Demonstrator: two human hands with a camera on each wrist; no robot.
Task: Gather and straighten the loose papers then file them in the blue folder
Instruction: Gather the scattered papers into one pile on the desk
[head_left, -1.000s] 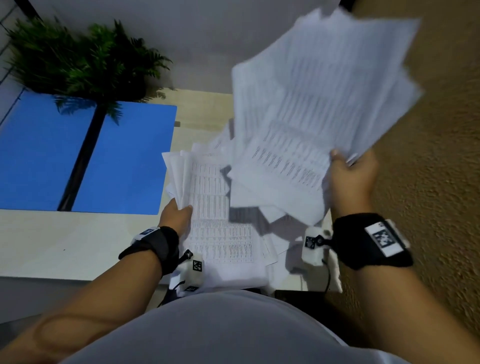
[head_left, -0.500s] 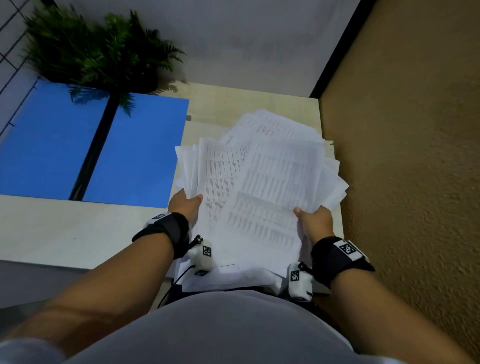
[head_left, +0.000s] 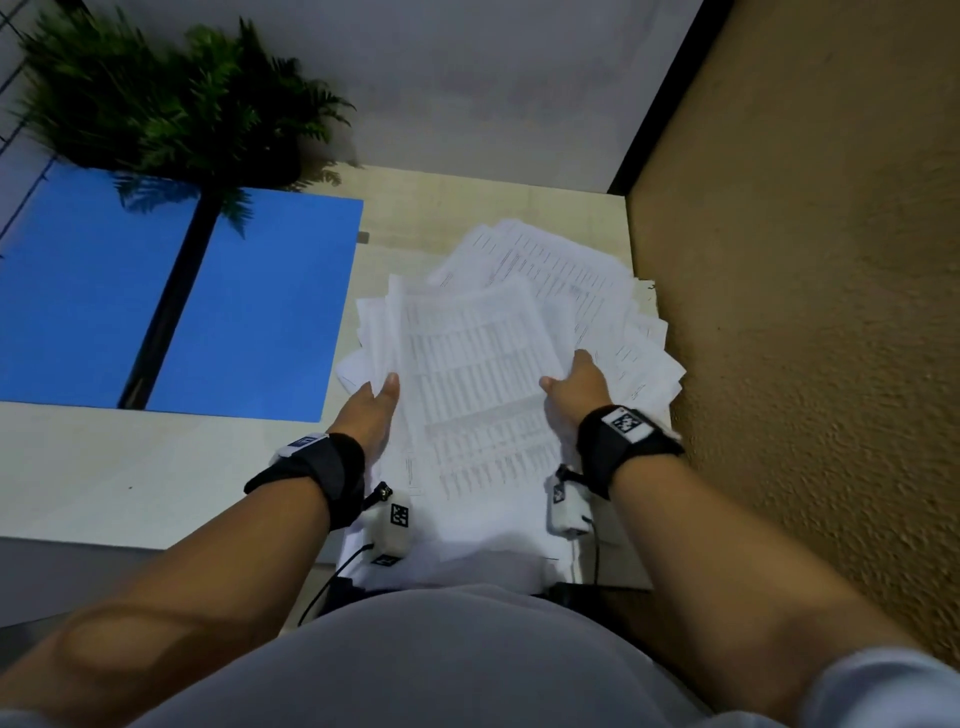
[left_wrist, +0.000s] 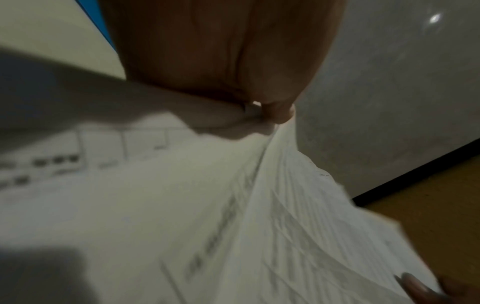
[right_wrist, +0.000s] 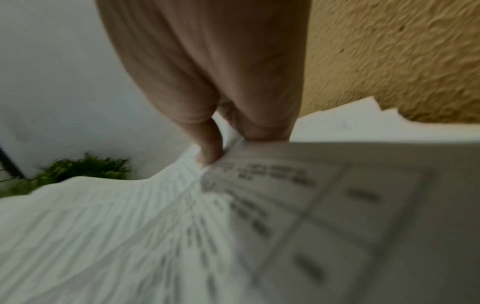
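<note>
Left hand (head_left: 371, 410) pinches the left edge of the loose papers (head_left: 478, 384), thumb on top. Right hand (head_left: 576, 387) pinches their right edge likewise. Sheets fanned and uneven, at the counter's (head_left: 130, 467) right end against the textured wall (head_left: 805, 312). Blue folder (head_left: 260, 312) lies open and flat just left of the papers. Potted fern (head_left: 171, 114) at the far edge overhangs the folder.
</note>
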